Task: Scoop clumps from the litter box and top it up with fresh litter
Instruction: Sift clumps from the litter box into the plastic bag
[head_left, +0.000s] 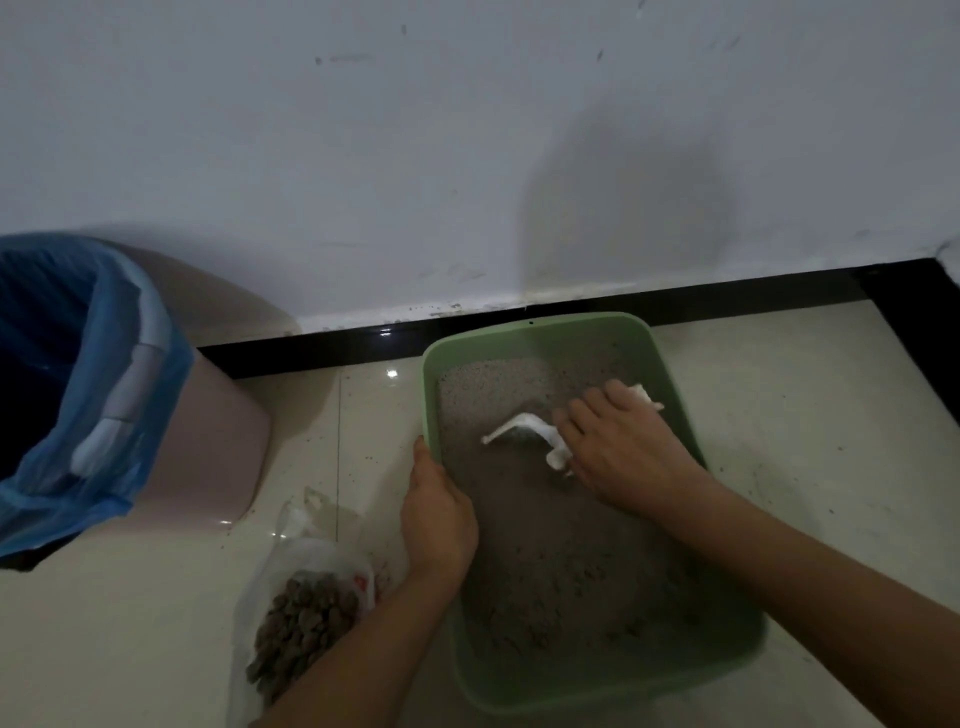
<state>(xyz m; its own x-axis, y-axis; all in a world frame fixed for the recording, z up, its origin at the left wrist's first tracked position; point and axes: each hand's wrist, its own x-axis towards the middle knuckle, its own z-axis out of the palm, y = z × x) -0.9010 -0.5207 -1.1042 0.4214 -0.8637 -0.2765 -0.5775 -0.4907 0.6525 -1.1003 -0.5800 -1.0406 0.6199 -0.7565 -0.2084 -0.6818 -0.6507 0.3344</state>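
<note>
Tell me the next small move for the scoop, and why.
Probably raise the white scoop out of the litter and let loose grains sift through. The right hand holds it with its head down in the litter, the left hand grips the rim of the green litter box, and the clear bag beside it already holds clumps.

We've got open floor (805, 415) right of the litter box (597, 686); left, the bag (311, 561) and bin (218, 447) crowd us, wall (467, 156) close behind.

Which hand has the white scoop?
The right hand, out over the litter, grips the white scoop; the left hand only holds the green litter box by its left rim.
</note>
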